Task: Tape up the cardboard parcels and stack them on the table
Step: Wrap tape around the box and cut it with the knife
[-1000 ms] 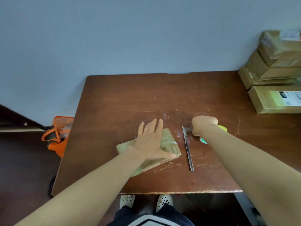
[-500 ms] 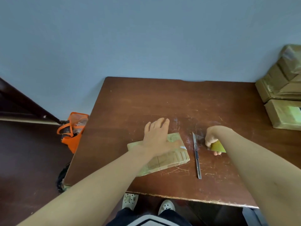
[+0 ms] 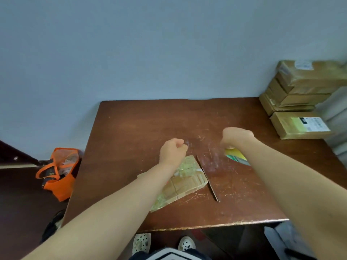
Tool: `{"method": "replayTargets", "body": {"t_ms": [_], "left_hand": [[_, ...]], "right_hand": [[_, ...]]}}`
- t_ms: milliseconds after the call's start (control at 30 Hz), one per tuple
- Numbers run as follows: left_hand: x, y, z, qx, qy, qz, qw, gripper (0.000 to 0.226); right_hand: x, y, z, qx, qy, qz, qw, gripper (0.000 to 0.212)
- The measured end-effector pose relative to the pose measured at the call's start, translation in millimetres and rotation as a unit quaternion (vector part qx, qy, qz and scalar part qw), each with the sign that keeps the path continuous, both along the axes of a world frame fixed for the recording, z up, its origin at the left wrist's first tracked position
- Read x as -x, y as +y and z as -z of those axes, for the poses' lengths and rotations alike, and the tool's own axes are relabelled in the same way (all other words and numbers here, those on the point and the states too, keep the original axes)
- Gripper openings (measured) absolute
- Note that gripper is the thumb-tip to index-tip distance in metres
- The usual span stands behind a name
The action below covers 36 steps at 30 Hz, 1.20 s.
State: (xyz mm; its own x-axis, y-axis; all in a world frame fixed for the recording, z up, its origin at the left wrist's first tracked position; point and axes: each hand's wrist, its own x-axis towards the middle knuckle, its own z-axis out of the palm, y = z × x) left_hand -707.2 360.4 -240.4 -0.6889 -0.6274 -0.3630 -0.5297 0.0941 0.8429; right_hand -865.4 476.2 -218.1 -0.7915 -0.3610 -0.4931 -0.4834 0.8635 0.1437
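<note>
Cardboard parcel [image 3: 187, 182] lies flat near the bench's [image 3: 131, 132] front edge, under the left wrist. The left hand [image 3: 171, 152], curled in a fist, sits just past its far edge. The right hand [image 3: 235, 136] grips a yellow-green tool [image 3: 235, 155] beyond the knife [image 3: 208, 182].

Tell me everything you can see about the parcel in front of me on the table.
The parcel is a flat tan cardboard packet, glossy with clear tape, lying flat and askew near the front edge of the table. The left forearm crosses over it, hiding part. A thin blade lies close along its right edge.
</note>
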Motion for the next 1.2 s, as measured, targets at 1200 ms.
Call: {"method": "replayTargets", "body": {"t_ms": [1200], "left_hand": [[20, -33, 24, -0.083, -0.008, -0.038, 0.996, 0.011]], "right_hand": [[-140, 62, 17, 0.497, -0.099, 0.201, 0.838, 0.018]]}}
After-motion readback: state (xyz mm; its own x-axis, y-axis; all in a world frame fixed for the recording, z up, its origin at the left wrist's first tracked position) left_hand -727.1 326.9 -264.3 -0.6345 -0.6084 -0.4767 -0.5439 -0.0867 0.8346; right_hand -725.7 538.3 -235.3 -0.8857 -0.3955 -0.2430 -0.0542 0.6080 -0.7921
